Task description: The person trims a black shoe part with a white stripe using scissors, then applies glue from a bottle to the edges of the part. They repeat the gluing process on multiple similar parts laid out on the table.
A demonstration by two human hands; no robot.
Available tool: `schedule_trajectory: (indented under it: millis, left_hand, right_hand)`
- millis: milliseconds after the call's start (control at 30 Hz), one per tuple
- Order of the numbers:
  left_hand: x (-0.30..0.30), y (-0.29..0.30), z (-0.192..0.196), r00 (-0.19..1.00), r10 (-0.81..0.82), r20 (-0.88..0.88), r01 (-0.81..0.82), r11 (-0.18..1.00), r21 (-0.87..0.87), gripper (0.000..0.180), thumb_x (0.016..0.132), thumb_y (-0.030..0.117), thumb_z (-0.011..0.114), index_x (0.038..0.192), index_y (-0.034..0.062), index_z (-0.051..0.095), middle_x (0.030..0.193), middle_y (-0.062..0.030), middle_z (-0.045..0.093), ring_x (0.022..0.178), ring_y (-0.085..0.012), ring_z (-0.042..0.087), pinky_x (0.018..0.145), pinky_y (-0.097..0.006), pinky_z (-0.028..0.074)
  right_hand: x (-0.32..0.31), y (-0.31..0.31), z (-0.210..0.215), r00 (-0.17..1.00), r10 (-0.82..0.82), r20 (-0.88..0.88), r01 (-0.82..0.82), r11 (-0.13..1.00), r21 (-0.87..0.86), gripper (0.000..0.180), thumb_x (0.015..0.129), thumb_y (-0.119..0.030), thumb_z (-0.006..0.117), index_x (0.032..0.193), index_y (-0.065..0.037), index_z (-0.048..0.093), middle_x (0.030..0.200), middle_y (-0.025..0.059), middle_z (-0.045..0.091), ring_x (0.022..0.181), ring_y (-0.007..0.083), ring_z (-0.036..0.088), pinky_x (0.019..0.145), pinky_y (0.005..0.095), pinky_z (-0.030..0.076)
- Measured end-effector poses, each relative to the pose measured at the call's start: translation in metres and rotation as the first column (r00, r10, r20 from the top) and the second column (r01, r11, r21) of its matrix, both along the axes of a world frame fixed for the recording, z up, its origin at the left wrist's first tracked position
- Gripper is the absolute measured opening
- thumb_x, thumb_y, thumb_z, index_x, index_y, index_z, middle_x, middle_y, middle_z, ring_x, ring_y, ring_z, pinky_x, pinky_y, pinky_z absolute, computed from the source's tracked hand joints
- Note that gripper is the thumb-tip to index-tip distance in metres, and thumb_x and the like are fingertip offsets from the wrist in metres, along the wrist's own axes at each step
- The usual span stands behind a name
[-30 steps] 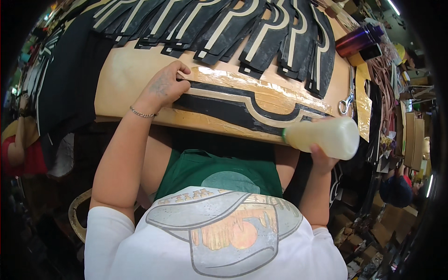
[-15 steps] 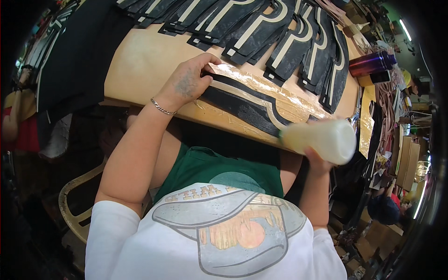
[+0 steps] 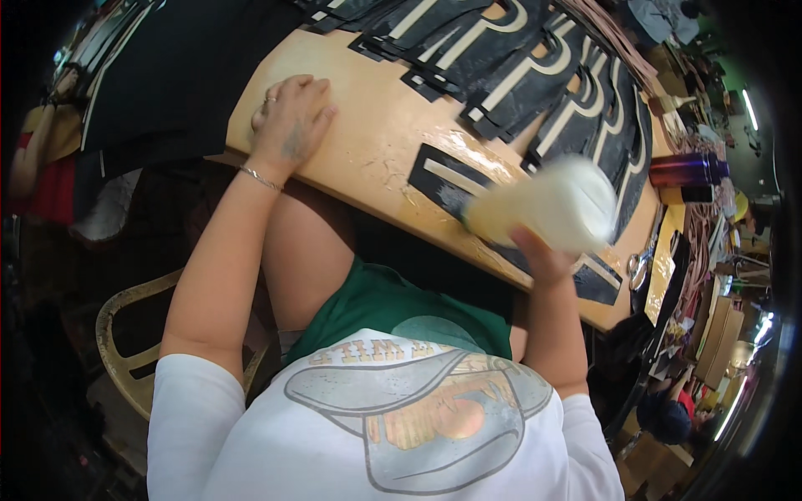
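Note:
My right hand (image 3: pixel 543 255) is wrapped round a translucent white squeeze bottle (image 3: pixel 555 204), tilted with its nozzle end low and to the left. Beneath the bottle lies a black cut piece with a cream stripe (image 3: pixel 455 177); the bottle hides its middle, and its far end shows to the right near the table edge. I cannot tell whether the nozzle touches it. My left hand (image 3: pixel 292 121) rests on the tan tabletop (image 3: pixel 359 117), away from the piece, its fingers loosely extended and holding nothing.
Overlapping black pieces with curved cream strips (image 3: pixel 510 92) cover the back of the table. A purple-blue tumbler (image 3: pixel 685 169) and scissors (image 3: pixel 639 269) are at the right. Black sheets (image 3: pixel 167 92) hang at the left, beside another person's arm (image 3: pixel 38 154). A chair (image 3: pixel 125 334) stands behind my left side.
My left hand has let go of the black piece's left end and moved left onto the tabletop. The bottle in my right hand has shifted slightly up and left.

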State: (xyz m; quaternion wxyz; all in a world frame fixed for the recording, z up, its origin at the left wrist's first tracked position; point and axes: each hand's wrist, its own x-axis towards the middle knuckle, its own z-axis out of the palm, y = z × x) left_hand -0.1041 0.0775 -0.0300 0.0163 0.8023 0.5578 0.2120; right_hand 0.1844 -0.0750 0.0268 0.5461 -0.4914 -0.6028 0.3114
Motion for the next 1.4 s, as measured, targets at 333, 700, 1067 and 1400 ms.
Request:
schedule_trajectory:
  millis: [333, 700, 1067, 1400]
  left_hand:
    - [0.011, -0.008, 0.0, 0.994, 0.059, -0.088, -0.059, 0.998, 0.007, 0.039, 0.083, 0.034, 0.045, 0.118, 0.0186, 0.047, 0.129, -0.0057, 0.038, 0.123, -0.0257, 0.029, 0.097, -0.047, 0.023]
    - [0.013, -0.008, 0.004, 0.995, 0.068, -0.079, -0.07, 0.997, -0.016, 0.037, 0.082, 0.03, 0.046, 0.117, 0.0165, 0.047, 0.128, -0.0049, 0.038, 0.123, -0.0242, 0.029, 0.098, -0.045, 0.022]
    - [0.01, -0.008, 0.003, 0.997, 0.062, -0.051, -0.059, 0.997, 0.042, 0.034, 0.081, 0.025, 0.048, 0.113, 0.0147, 0.049, 0.125, -0.0046, 0.042, 0.122, -0.0232, 0.031, 0.097, -0.043, 0.025]
    - [0.003, -0.007, -0.001, 0.999, -0.025, 0.029, 0.022, 0.994, 0.108, 0.028, 0.081, 0.019, 0.048, 0.107, 0.0108, 0.052, 0.117, -0.0066, 0.049, 0.115, -0.0256, 0.041, 0.094, -0.04, 0.032]
  right_hand:
    - [-0.067, 0.065, 0.002, 0.979, -0.01, 0.202, -0.014, 0.993, 0.118, 0.055, 0.054, -0.026, 0.079, 0.099, -0.004, 0.056, 0.098, 0.0097, 0.055, 0.094, 0.0264, 0.05, 0.084, 0.0384, 0.038]
    - [-0.017, 0.014, -0.001, 0.995, 0.01, -0.097, -0.005, 0.999, 0.053, 0.076, 0.059, -0.025, 0.075, 0.119, -0.005, 0.034, 0.105, 0.0112, 0.049, 0.097, 0.0269, 0.049, 0.086, 0.0417, 0.04]
    - [-0.001, -0.004, 0.005, 0.992, -0.031, -0.121, 0.04, 0.996, 0.074, 0.091, 0.057, -0.028, 0.078, 0.126, -0.005, 0.022, 0.098, 0.0112, 0.048, 0.093, 0.0261, 0.052, 0.081, 0.0395, 0.045]
    - [-0.017, 0.022, 0.0, 0.994, 0.102, 0.033, -0.102, 0.995, 0.009, 0.065, 0.06, -0.021, 0.075, 0.114, -0.004, 0.044, 0.105, 0.0112, 0.052, 0.099, 0.0253, 0.05, 0.089, 0.039, 0.038]
